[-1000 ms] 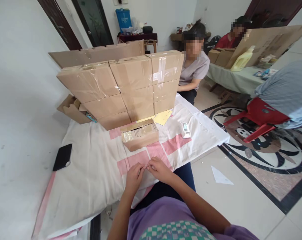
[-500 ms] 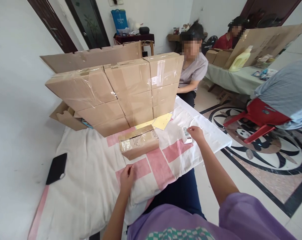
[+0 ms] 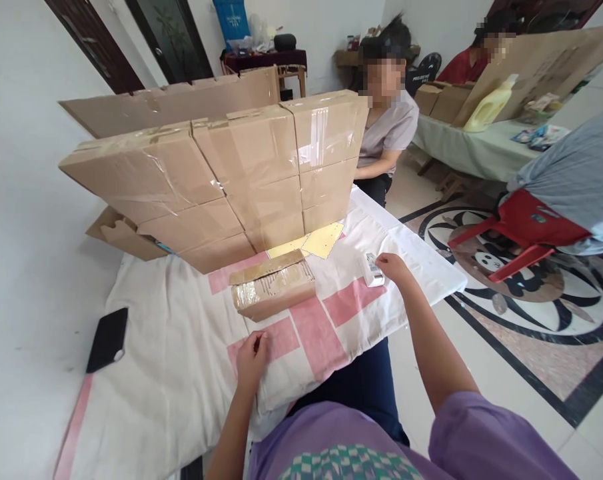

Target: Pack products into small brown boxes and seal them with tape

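My right hand (image 3: 392, 267) reaches to the right side of the table, its fingers pinched together at the upper edge of a small white box (image 3: 374, 272). The fingertips hide whatever may be between them. My left hand (image 3: 252, 357) rests near the front of the table with fingers curled in. What it holds, if anything, cannot be made out. Just beyond it lies an oblong brown cardboard box (image 3: 276, 293) with tape and a flap along its top. Yellow sheets (image 3: 323, 241) lie behind that box.
Taped cardboard boxes (image 3: 251, 170) form a wall across the table's back. A black phone-like object (image 3: 107, 340) lies on the cloth (image 3: 176, 373) at left. Behind the wall sits a person (image 3: 388, 127). To the right are a red chair (image 3: 536, 220) and a second table with a yellow bottle (image 3: 488, 107).
The view has shifted slightly, so the cardboard wall appears a little higher and farther left. Both hands keep nearly the same places and finger shapes.
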Demonstrator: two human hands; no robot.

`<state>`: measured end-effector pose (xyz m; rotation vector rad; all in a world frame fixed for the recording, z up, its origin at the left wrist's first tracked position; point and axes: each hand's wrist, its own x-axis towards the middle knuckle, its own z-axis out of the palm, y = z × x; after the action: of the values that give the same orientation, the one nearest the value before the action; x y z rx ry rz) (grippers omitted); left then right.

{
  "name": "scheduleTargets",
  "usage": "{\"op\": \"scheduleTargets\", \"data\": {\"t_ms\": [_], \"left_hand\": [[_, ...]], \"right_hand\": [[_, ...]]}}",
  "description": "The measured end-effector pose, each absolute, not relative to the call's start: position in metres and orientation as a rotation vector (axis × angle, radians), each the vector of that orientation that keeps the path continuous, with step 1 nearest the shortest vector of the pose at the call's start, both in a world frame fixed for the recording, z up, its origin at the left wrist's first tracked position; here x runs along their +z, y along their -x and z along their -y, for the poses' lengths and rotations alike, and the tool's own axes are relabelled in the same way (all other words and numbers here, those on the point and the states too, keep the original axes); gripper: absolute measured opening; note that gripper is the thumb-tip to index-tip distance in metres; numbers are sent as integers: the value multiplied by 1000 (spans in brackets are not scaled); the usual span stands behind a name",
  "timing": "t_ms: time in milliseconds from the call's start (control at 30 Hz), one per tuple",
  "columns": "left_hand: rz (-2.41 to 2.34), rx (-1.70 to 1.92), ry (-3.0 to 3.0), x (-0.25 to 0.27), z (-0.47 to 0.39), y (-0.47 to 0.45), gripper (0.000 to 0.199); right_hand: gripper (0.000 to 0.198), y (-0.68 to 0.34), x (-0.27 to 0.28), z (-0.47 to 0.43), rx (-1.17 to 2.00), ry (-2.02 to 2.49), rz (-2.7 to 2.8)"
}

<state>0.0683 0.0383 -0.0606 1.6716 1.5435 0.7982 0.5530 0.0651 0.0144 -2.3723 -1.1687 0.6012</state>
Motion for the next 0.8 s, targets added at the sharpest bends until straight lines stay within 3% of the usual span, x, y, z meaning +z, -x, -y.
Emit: {"op": "scheduleTargets", "data": {"t_ms": [267, 333, 400, 467, 600, 800], "left_hand": [[-1479, 890, -1693, -54, -35, -69, 39], [-1444, 913, -1716, -44, -34, -67, 40], [-1398, 919, -1758, -27, -36, -64, 39], [-1348, 922, -1805, -3, -41, -58, 37], [-1237, 963, -1954, 52, -62, -49, 31], [-1220, 677, -2046, 110, -110, -47, 25]], "right_hand": [[10, -550, 27, -64, 465, 2400, 1177], [23, -542, 35, -59, 349, 2398, 1134], [45, -522, 46, -57, 218, 2312, 1135], [55, -486, 58, -58, 137, 2061, 1280], [50, -393, 80, -70, 153, 1533, 1812], [52, -317, 74, -84, 129, 1635, 2229]]}}
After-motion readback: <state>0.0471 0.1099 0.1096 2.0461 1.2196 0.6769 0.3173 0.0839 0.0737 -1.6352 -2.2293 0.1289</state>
